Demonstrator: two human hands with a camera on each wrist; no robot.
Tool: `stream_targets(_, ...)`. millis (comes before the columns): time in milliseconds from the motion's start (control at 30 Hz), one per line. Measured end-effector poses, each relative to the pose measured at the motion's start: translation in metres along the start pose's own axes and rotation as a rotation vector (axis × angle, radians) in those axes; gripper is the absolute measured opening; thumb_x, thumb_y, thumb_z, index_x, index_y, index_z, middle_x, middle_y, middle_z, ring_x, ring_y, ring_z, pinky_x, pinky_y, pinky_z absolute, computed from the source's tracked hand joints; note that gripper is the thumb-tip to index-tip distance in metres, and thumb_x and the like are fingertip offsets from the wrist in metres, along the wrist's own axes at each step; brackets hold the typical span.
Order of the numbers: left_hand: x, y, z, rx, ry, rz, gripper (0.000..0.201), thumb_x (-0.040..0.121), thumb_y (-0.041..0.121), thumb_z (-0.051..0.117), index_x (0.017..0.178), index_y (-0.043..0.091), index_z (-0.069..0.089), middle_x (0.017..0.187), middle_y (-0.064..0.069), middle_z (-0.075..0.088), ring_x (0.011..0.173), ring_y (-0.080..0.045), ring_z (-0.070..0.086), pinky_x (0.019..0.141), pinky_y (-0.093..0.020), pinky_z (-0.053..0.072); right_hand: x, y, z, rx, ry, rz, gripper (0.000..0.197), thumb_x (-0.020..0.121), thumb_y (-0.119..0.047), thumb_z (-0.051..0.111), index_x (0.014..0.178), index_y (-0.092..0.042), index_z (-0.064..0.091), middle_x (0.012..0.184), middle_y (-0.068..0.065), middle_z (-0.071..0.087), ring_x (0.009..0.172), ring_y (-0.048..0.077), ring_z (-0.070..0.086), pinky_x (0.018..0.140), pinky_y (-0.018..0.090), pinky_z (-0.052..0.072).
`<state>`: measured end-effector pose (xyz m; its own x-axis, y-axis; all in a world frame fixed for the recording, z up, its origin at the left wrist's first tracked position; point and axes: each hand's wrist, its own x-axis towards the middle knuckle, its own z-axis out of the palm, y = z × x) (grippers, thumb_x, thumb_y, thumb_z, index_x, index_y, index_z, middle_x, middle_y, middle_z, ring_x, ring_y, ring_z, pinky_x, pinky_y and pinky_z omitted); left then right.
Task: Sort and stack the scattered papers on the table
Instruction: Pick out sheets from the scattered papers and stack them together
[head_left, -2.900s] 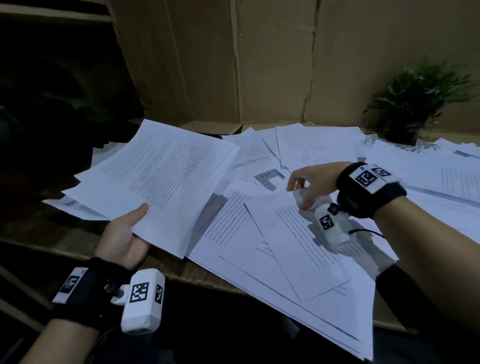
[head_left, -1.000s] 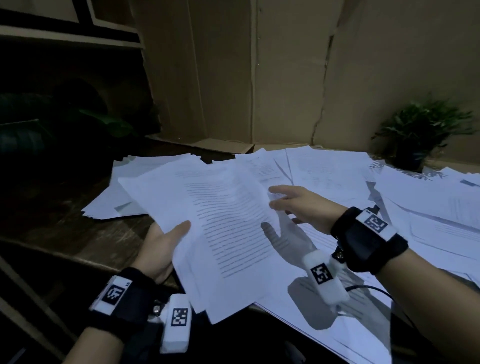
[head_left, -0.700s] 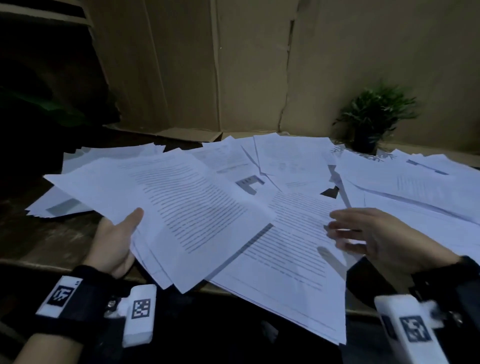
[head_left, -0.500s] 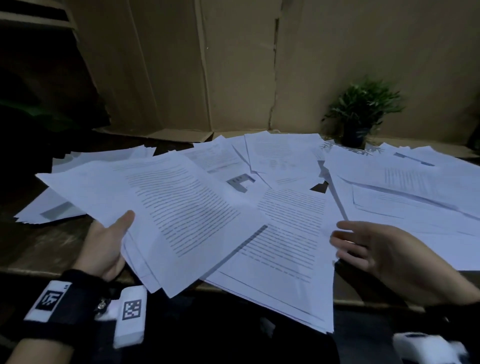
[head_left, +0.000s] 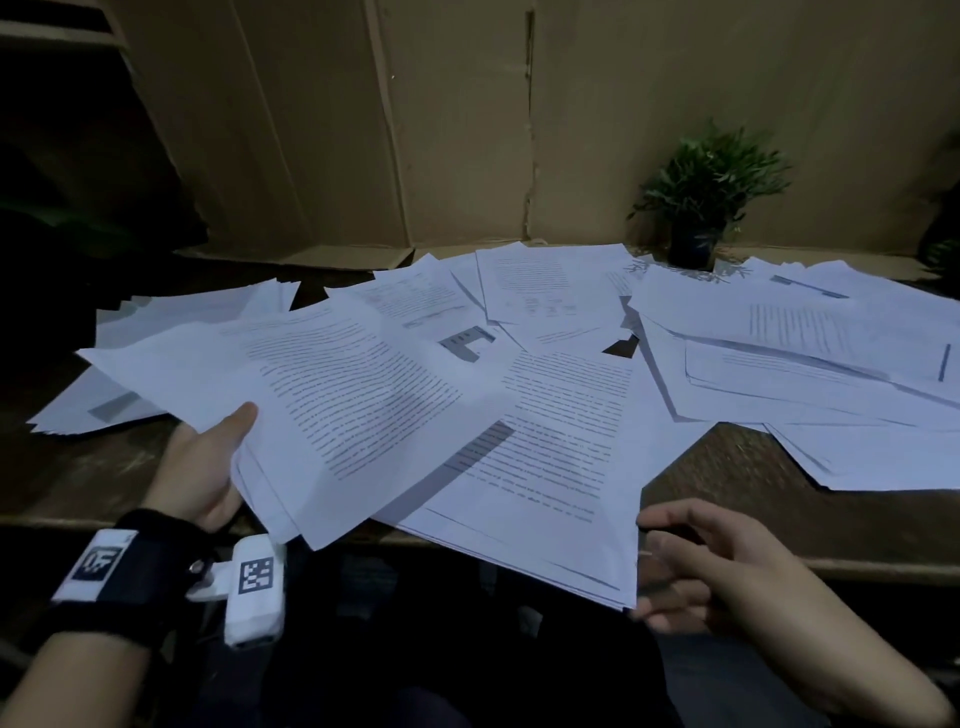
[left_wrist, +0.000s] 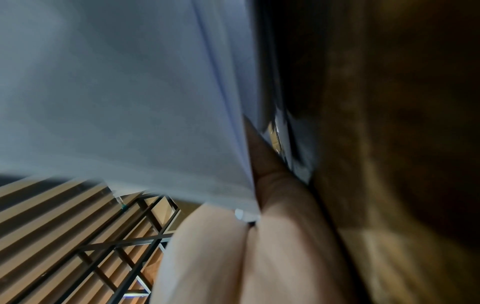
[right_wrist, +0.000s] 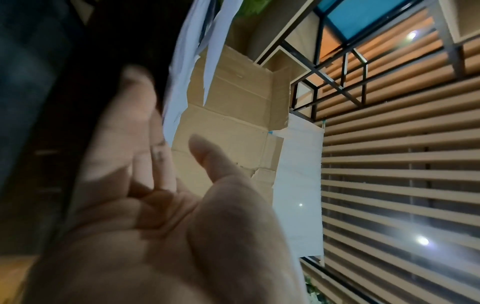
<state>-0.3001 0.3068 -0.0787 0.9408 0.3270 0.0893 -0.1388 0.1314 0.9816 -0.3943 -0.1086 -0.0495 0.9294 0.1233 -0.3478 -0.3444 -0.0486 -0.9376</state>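
Cardboard wall (head_left: 457, 119) backs a dark wooden table (head_left: 83, 467) strewn with printed papers (head_left: 550, 291); text too blurred to read. Potted plant (head_left: 701, 197) stands at the far edge, right of the papers. Left hand (head_left: 200, 467) grips a held sheaf (head_left: 332, 395), thumb on top. Left wrist view adds the sheaf's underside (left_wrist: 116, 92) over the fingers (left_wrist: 262, 156). Right hand (head_left: 727, 571) is loosely spread beside an overhanging sheet (head_left: 550, 483); right wrist view shows its bare palm (right_wrist: 145, 226), holding nothing.

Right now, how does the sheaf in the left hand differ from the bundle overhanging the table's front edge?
The held sheaf is lifted, pinched in the left hand; the overhanging bundle lies on the table. No hand holds the bundle; the right hand is open beside its corner. The sheaf partly overlaps the bundle. Both are white printed pages, several sheets thick.
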Motion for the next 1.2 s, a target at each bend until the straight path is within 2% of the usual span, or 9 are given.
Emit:
stream_targets(167, 0.0, 0.0, 0.002, -0.016, 0.044, -0.011, 0.034, 0.103, 0.009, 0.045, 0.135, 0.01, 0.054, 0.131, -0.004, 0.064, 0.119, -0.021, 0.061, 0.091, -0.035, 0.049, 0.014, -0.002, 0.011, 0.075, 0.096, -0.076, 0.019, 0.096, -0.006, 0.059, 0.115, -0.005, 0.061, 0.073, 0.018, 0.072, 0.056, 0.028, 0.066, 0.05, 0.032, 0.057)
stream_targets(367, 0.001, -0.001, 0.0, -0.001, 0.05, -0.009, 0.035, 0.103, 0.009, 0.045, 0.137, 0.009, 0.053, 0.132, -0.005, 0.063, 0.121, -0.022, 0.06, 0.091, -0.035, 0.049, 0.025, -0.001, 0.018, 0.118, 0.132, -0.105, 0.048, 0.094, -0.006, 0.063, 0.138, -0.011, 0.045, 0.07, 0.01, 0.073, 0.052, 0.019, 0.066, 0.047, 0.03, 0.055)
stream_targets(467, 0.0, -0.001, 0.001, 0.004, 0.043, -0.003, 0.036, 0.103, 0.008, 0.044, 0.137, 0.009, 0.053, 0.131, -0.004, 0.063, 0.119, -0.021, 0.061, 0.088, -0.032, 0.055, 0.025, -0.005, 0.025, -0.018, 0.068, -0.18, 0.029, 0.095, -0.002, 0.061, 0.124, -0.004, 0.057, 0.061, 0.005, 0.068, 0.047, 0.014, 0.061, 0.043, 0.026, 0.049)
stream_targets(567, 0.0, 0.0, 0.003, -0.005, 0.039, 0.006, 0.036, 0.103, 0.006, 0.044, 0.137, 0.009, 0.052, 0.131, -0.005, 0.063, 0.117, -0.02, 0.062, 0.083, -0.026, 0.058, 0.027, -0.006, 0.029, -0.178, 0.068, -0.285, 0.023, 0.097, -0.006, 0.06, 0.119, -0.013, 0.061, 0.061, 0.009, 0.065, 0.045, 0.022, 0.056, 0.045, 0.029, 0.049)
stream_targets(800, 0.002, -0.003, 0.001, 0.003, 0.036, 0.004, 0.035, 0.102, 0.009, 0.047, 0.136, 0.009, 0.054, 0.131, -0.006, 0.063, 0.12, -0.024, 0.061, 0.089, -0.034, 0.056, 0.033, -0.003, 0.03, -0.298, 0.078, -0.359, 0.029, 0.1, -0.008, 0.054, 0.121, -0.028, 0.057, 0.072, 0.017, 0.068, 0.049, 0.029, 0.06, 0.048, 0.033, 0.053)
stream_targets(933, 0.003, -0.004, -0.001, -0.002, 0.029, -0.005, 0.035, 0.102, 0.01, 0.047, 0.136, 0.01, 0.054, 0.13, -0.004, 0.064, 0.119, -0.023, 0.061, 0.088, -0.033, 0.056, 0.033, -0.003, 0.027, -0.359, 0.082, -0.4, 0.038, 0.1, -0.002, 0.049, 0.12, -0.033, 0.057, 0.066, 0.005, 0.068, 0.049, 0.027, 0.059, 0.047, 0.034, 0.053)
stream_targets(1067, 0.003, -0.001, 0.001, -0.004, -0.007, -0.012, 0.035, 0.102, 0.009, 0.046, 0.136, 0.011, 0.054, 0.13, -0.004, 0.065, 0.12, -0.025, 0.061, 0.095, -0.04, 0.048, 0.037, -0.01, 0.014, -0.398, 0.134, -0.372, 0.041, 0.097, 0.001, 0.05, 0.097, -0.039, 0.059, 0.053, 0.0, 0.047, 0.044, 0.015, 0.047, 0.048, 0.025, 0.043)
stream_targets(1133, 0.002, -0.001, 0.001, -0.006, -0.028, -0.009, 0.037, 0.102, 0.01, 0.045, 0.138, 0.012, 0.053, 0.131, -0.003, 0.064, 0.12, -0.024, 0.06, 0.098, -0.041, 0.046, 0.044, -0.011, 0.01, -0.429, 0.154, -0.384, 0.038, 0.096, -0.01, 0.057, 0.091, -0.046, 0.05, 0.055, -0.011, 0.053, 0.049, 0.007, 0.051, 0.053, 0.02, 0.041)
stream_targets(1200, 0.002, -0.001, 0.0, -0.008, -0.044, -0.004, 0.037, 0.102, 0.01, 0.045, 0.139, 0.014, 0.052, 0.132, -0.003, 0.063, 0.122, -0.023, 0.06, 0.101, -0.043, 0.045, 0.047, -0.015, 0.013, -0.472, 0.15, -0.366, 0.032, 0.091, -0.024, 0.069, 0.1, -0.046, 0.049, 0.077, -0.025, 0.069, 0.07, -0.005, 0.065, 0.064, 0.018, 0.048)
